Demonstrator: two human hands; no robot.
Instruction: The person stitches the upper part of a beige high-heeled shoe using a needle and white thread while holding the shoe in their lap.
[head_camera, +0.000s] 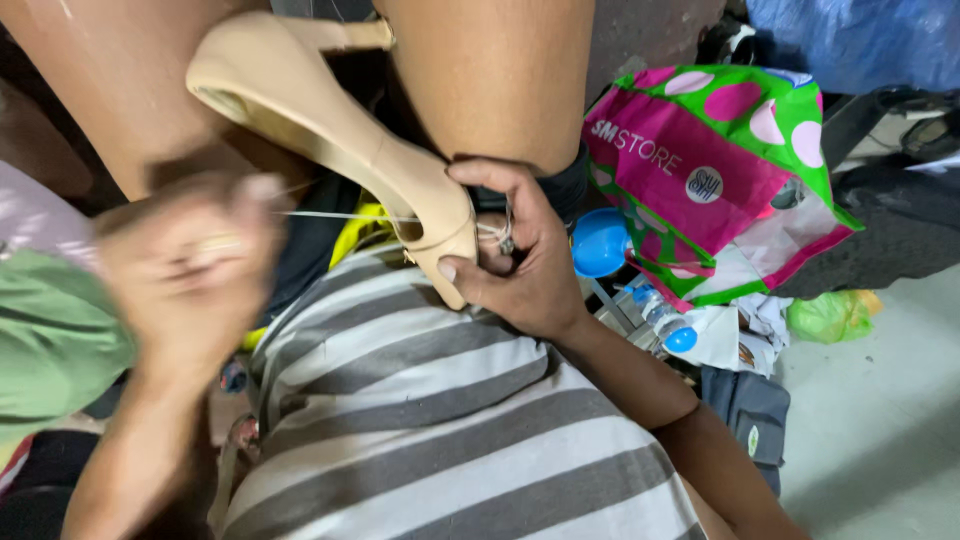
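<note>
Your right hand is wrapped around the toe end of a beige, glossy high-heeled shoe, thumb across the sole side and fingers curled over the upper, so the shoe sits braced against your knee and just above your grey-and-white striped shirt. The heel points up and away from you.

Your left hand is blurred, closed in a fist and seemingly pinching a thin pale thread that runs taut across to the toe, where a small needle-like tool seems to sit under your right fingers; the blur keeps me from being sure of the pinch.

Judging by its look, the shoe is light but stiff: the sole and toe box hold their shape, while the smooth coated surface is likely slippery under a loose grip. The toe, where you already have it, looks like the firmest place to hold; the slim heel would twist in the hand. The thread is fine and could probably cut into a finger or snap if jerked.

A pink-and-green polka-dot shopping bag and a blue-capped clear plastic bottle lie well apart to your right.
</note>
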